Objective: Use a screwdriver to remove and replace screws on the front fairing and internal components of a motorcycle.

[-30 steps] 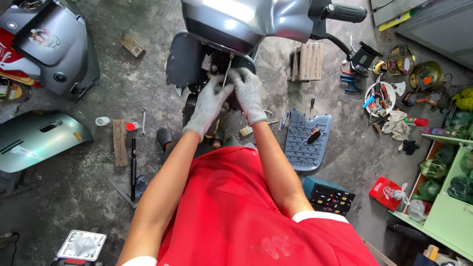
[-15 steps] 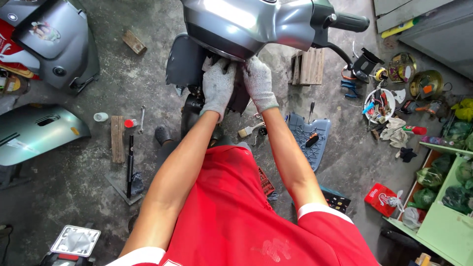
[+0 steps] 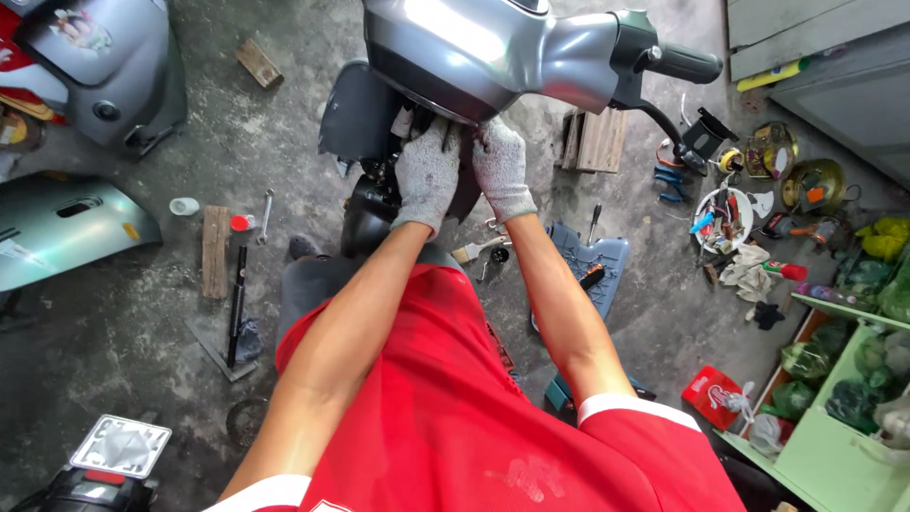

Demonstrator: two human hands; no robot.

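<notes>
A red packet [image 3: 709, 395] lay at lower right beside a pale green shelf [image 3: 834, 446]. At upper centre, the left hand [image 3: 427, 173] and right hand [image 3: 501, 166], in grey knit gloves, pressed under the glossy silver scooter front [image 3: 474, 47]; their grip was hidden. Rough concrete floor [image 3: 123, 332] stayed open at left.

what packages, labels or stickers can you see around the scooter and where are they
Red packet: on the floor at lower right beside the green shelf, flat, red with white marks.
Picture sticker: on the grey body panel at top left, small, multicoloured.
Yellow sticker: on the pale green panel at left, small.
Clear plastic pack: bottom left, square, shiny grey-white.
No screens in view.
</notes>
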